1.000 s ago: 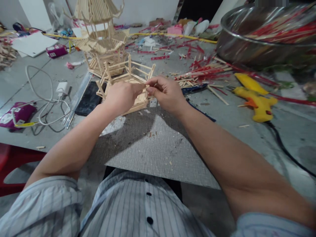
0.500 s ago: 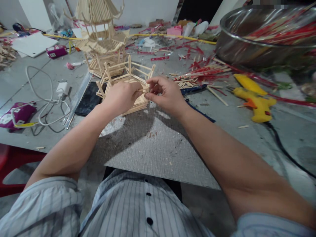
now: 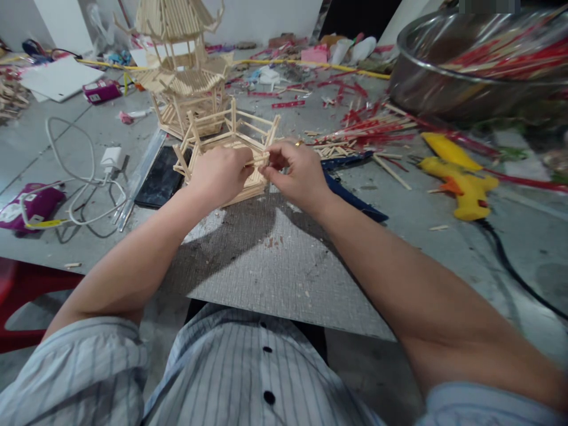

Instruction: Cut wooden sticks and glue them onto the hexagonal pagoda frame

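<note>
In front of me stands a low many-sided frame of pale wooden sticks (image 3: 234, 121), with upright posts and thin rails. My left hand (image 3: 223, 171) is closed at its near side, pinching a short wooden stick (image 3: 256, 161). Thumb and fingers of my right hand (image 3: 296, 171) are closed on the other end of that stick, by the frame's right corner. My fingers hide part of the joint. Behind the frame rises a tiered pagoda model (image 3: 177, 71) made of the same sticks.
A yellow glue gun (image 3: 465, 183) lies at right, its black cord running to the edge. Loose sticks (image 3: 341, 147) and red wrappers lie beyond my right hand. A metal basin (image 3: 426, 83) holds wrapped sticks. At left are a phone (image 3: 162, 180), a white charger (image 3: 113, 160) and purple packs.
My right hand has turned slightly at the frame's right corner, and more of the stick between my hands shows. My left hand has barely moved.
</note>
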`<action>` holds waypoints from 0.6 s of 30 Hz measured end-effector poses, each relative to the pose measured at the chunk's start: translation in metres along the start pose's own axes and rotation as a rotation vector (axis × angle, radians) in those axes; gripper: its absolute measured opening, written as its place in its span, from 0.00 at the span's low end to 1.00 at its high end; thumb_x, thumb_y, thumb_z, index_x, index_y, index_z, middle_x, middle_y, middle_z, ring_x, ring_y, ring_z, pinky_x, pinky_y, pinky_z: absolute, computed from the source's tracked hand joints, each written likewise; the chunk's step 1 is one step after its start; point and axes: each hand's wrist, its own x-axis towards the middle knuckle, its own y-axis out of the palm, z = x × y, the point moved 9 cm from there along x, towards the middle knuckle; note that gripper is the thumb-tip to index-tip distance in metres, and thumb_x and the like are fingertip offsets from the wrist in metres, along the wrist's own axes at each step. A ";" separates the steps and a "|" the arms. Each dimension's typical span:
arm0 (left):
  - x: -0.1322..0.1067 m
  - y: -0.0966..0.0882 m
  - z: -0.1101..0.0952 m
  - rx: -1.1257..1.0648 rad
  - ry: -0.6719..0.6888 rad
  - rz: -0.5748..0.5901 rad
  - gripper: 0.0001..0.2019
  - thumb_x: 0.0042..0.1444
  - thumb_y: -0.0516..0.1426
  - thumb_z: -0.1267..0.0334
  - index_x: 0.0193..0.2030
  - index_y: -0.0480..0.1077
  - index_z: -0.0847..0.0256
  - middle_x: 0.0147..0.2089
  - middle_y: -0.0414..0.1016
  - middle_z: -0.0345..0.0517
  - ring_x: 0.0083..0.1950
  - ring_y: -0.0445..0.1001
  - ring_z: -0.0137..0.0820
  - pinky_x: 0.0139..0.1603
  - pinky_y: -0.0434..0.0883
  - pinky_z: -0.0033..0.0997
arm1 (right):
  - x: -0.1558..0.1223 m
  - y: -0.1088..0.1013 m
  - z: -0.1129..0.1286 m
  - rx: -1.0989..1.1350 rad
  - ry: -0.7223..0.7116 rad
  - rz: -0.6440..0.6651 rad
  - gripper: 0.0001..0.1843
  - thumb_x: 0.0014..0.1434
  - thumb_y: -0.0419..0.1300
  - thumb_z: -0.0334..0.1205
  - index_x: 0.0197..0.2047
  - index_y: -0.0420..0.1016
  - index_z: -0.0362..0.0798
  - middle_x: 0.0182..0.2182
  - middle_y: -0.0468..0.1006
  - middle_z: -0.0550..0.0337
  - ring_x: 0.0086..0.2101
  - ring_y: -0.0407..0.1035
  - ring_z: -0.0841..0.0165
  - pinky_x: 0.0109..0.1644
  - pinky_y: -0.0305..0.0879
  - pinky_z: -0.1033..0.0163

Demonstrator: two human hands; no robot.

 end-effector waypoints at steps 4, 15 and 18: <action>0.000 0.001 0.002 0.012 -0.044 -0.014 0.12 0.61 0.51 0.62 0.41 0.75 0.60 0.36 0.77 0.48 0.42 0.74 0.36 0.45 0.66 0.34 | 0.000 0.001 -0.001 -0.006 -0.010 -0.015 0.13 0.57 0.59 0.50 0.38 0.70 0.49 0.31 0.70 0.60 0.32 0.66 0.69 0.38 0.66 0.61; -0.005 -0.015 0.003 -0.134 0.034 -0.109 0.13 0.62 0.50 0.58 0.42 0.75 0.58 0.36 0.78 0.45 0.43 0.74 0.33 0.45 0.66 0.30 | -0.001 -0.001 -0.001 0.034 0.039 0.053 0.12 0.56 0.59 0.43 0.43 0.73 0.50 0.33 0.72 0.59 0.35 0.67 0.68 0.41 0.67 0.59; -0.004 -0.013 0.004 -0.132 0.020 -0.113 0.13 0.61 0.50 0.60 0.39 0.75 0.58 0.34 0.77 0.45 0.42 0.74 0.34 0.44 0.65 0.31 | -0.002 -0.002 -0.002 0.050 0.088 0.067 0.13 0.58 0.57 0.41 0.46 0.74 0.52 0.36 0.74 0.58 0.36 0.69 0.68 0.43 0.67 0.60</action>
